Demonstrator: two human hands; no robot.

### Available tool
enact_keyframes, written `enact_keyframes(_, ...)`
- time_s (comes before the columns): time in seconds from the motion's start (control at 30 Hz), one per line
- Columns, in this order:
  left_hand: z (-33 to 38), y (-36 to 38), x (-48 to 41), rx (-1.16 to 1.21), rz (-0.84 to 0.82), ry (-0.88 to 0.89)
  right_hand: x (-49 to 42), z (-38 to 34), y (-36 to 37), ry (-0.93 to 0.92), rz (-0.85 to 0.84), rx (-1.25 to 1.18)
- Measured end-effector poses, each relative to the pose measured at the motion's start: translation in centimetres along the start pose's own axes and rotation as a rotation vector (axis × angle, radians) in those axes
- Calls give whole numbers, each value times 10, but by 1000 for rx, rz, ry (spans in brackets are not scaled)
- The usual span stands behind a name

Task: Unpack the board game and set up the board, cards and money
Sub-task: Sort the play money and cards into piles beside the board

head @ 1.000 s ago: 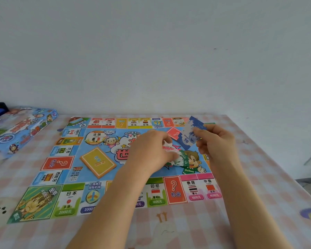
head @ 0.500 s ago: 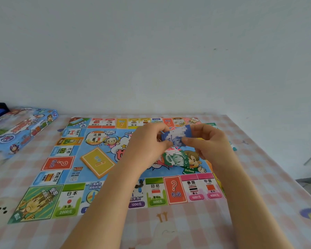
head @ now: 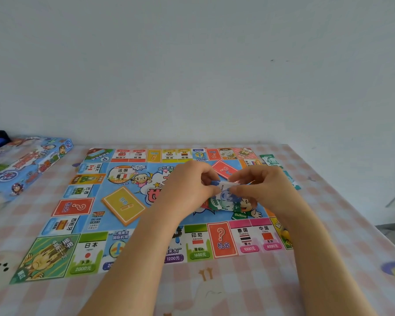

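Left hand [head: 187, 190] and right hand [head: 265, 190] pinch play money [head: 224, 198] above board [head: 132, 226].

The counter [head: 356, 229] before me wears a pink checked cloth [head: 242, 290] with cartoon prints. A plain white wall [head: 192, 65] stands behind.

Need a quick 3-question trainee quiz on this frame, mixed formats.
1. True or false: the yellow card stack lies on the board.
2. The play money is held by: A) one hand B) both hands C) neither hand.
3. Fill in: the game box sits on the table to the board's ____.

Key
1. True.
2. B: the left hand and the right hand both pinch it above the board.
3. Left.
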State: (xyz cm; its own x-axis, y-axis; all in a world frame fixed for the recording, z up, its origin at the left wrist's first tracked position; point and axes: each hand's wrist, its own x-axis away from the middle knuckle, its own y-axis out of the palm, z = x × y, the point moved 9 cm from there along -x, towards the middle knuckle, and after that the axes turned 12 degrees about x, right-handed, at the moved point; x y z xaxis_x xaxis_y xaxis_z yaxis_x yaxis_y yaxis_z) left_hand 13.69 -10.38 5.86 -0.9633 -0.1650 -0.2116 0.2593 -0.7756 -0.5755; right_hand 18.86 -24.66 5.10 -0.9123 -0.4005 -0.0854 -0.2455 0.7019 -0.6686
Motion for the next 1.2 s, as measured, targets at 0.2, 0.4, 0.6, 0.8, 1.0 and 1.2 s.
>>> enact_keyframes(0.2,1,-2,0,16,22,11,0,-2,5,-20,-29,9)
enact_keyframes(0.4,4,-9,1,159,104,36,-2,2,6,19,-31,-28)
enact_keyframes(0.6,6,-6,2,123,84,44,-2,5,10,38,-52,-4)
enact_keyframes(0.8,8,-15,2,244,160,49,-3,4,-5,5,78,-248)
enact_keyframes(1.0,-20,-5,4,962,168,-279,-1,5,4,65,2,-473)
enact_keyframes(1.2,-17,3,5,1074,146,-332,0,4,6,111,-12,-643)
